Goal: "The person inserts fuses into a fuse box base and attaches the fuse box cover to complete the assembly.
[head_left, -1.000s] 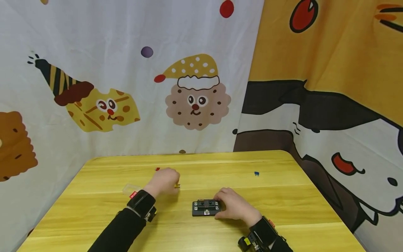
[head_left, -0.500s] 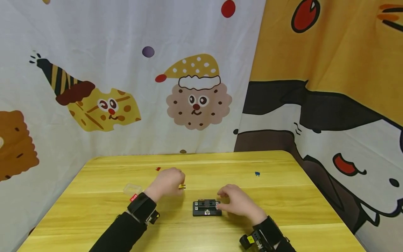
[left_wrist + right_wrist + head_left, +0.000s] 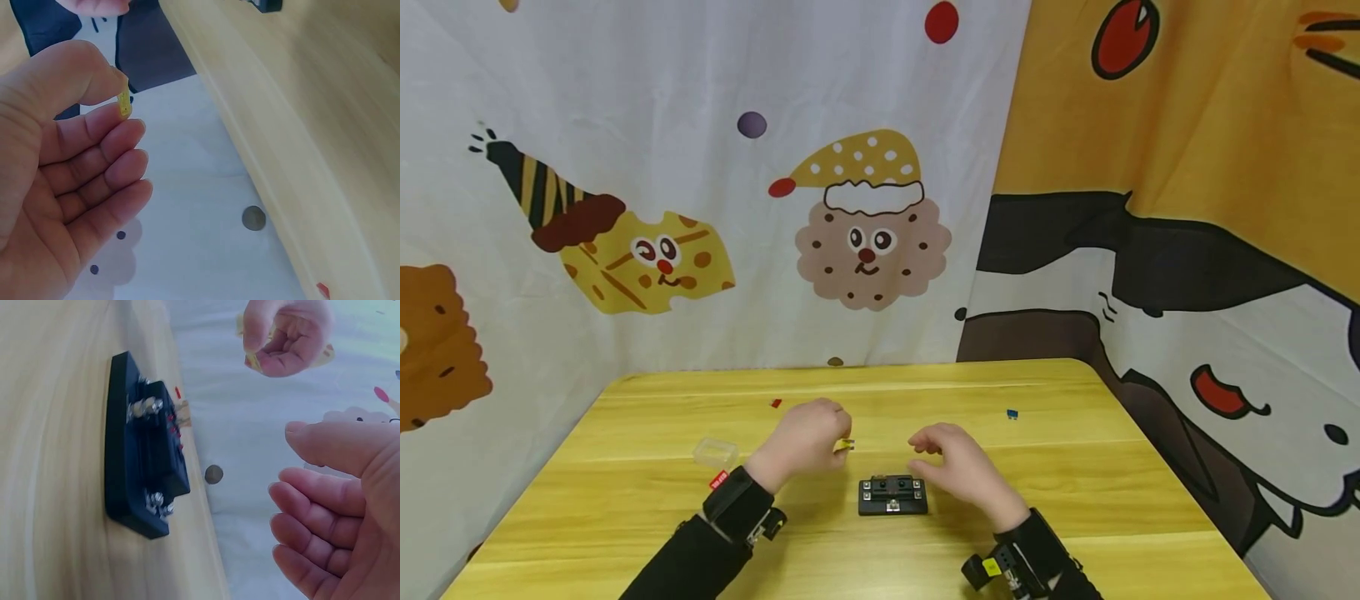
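My left hand [image 3: 803, 440] pinches a small yellow blade fuse [image 3: 846, 444] between thumb and index finger, above the table; two thin prongs stick out to the right in the head view. In the left wrist view the yellow fuse [image 3: 125, 103] shows edge-on at the fingertips. A black block with metal screw terminals [image 3: 892, 497] lies flat on the table between the hands. Just behind its right end hovers my right hand [image 3: 961, 475], fingers loosely bent, holding nothing. The right wrist view shows a gap between this hand and the black block [image 3: 128, 456].
A small red piece [image 3: 776, 403] lies at the back left of the wooden table [image 3: 1037, 492]. At the back right is a blue piece with two prongs [image 3: 1012, 414]. A clear plastic box [image 3: 715, 452] sits beside the left wrist. A printed cloth [image 3: 700, 167] hangs behind the table.
My left hand has moved right with the yellow fuse, towards the block. My right hand has let go of the block's right end and lifted away; the block stays in place.
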The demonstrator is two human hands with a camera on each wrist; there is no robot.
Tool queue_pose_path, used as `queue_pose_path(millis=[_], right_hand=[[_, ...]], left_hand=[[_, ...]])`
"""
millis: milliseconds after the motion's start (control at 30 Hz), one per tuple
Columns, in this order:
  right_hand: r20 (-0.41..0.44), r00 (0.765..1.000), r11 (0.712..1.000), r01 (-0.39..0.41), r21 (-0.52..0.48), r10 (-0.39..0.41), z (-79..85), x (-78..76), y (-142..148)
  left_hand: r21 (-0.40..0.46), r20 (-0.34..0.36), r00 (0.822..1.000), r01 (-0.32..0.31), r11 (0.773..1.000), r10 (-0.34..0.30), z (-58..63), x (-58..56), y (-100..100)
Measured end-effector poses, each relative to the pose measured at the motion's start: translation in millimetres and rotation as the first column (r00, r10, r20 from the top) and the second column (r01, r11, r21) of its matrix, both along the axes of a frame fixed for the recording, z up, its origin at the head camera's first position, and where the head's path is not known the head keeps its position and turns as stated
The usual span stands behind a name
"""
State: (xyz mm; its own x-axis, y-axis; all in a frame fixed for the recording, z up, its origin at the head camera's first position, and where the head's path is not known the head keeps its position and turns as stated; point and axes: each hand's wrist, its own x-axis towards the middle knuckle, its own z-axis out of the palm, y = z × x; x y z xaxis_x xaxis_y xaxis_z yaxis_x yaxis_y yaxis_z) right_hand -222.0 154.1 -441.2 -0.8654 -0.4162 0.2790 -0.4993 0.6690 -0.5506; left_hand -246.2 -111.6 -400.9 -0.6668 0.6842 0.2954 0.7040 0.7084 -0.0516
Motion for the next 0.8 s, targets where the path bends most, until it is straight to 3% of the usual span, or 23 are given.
queue_pose_path(millis=[500,800], right_hand=[[0.003,1.000,0.981,0.025,-0.193,-0.025,3.6,1.9,-17.0],[0.013,0.999,0.971,0.038,-0.238,-0.036,4.4,4.0,-25.6]], left_hand=[[0.093,-0.115,0.993,0.024,0.995,-0.014,4.7,13.6,11.1],[0.122,-0.149,0.989,0.033,0.992,-0.014,4.3,19.4,17.0]])
